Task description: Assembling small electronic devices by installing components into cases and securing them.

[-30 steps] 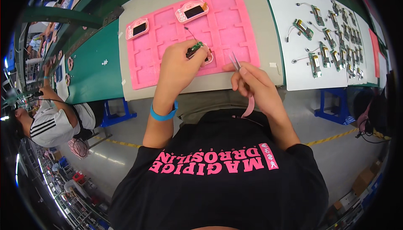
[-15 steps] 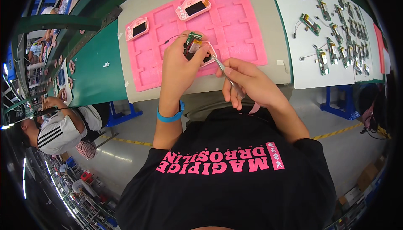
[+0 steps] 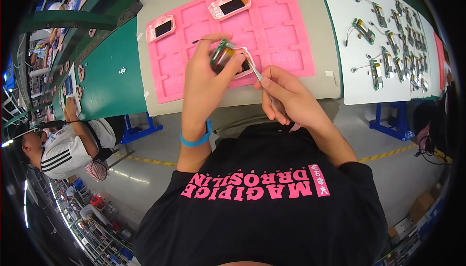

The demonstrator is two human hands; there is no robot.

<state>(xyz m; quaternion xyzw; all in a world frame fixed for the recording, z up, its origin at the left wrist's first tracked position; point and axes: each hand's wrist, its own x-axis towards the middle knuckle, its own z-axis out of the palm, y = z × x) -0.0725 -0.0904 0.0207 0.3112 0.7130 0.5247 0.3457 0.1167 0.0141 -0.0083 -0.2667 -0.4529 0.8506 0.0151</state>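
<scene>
My left hand (image 3: 204, 81), with a blue band on the wrist, grips a green circuit board (image 3: 219, 52) with a silver battery. A thin dark wire sticks out from the board to the left. Beneath and beside it lies a pink camera-shaped case (image 3: 245, 75) with a dark screen, partly hidden by my fingers. In my right hand (image 3: 284, 91) are metal tweezers (image 3: 257, 74), their tips at the upper edge of that case, beside my left thumb. Whether the tips pinch anything is too small to tell.
The case lies over a pink foam tray (image 3: 286, 28) with recesses, which holds two more pink cases (image 3: 229, 6) with screens. Several circuit boards with batteries (image 3: 376, 74) lie on a white sheet (image 3: 357, 91) at the right. On the left, a co-worker (image 3: 73, 149) sits by a green bench (image 3: 114, 88).
My left hand has tilted the circuit board slightly, and more of the pink case shows beside it. The tweezers remain at the case. The whole view has shifted a little.
</scene>
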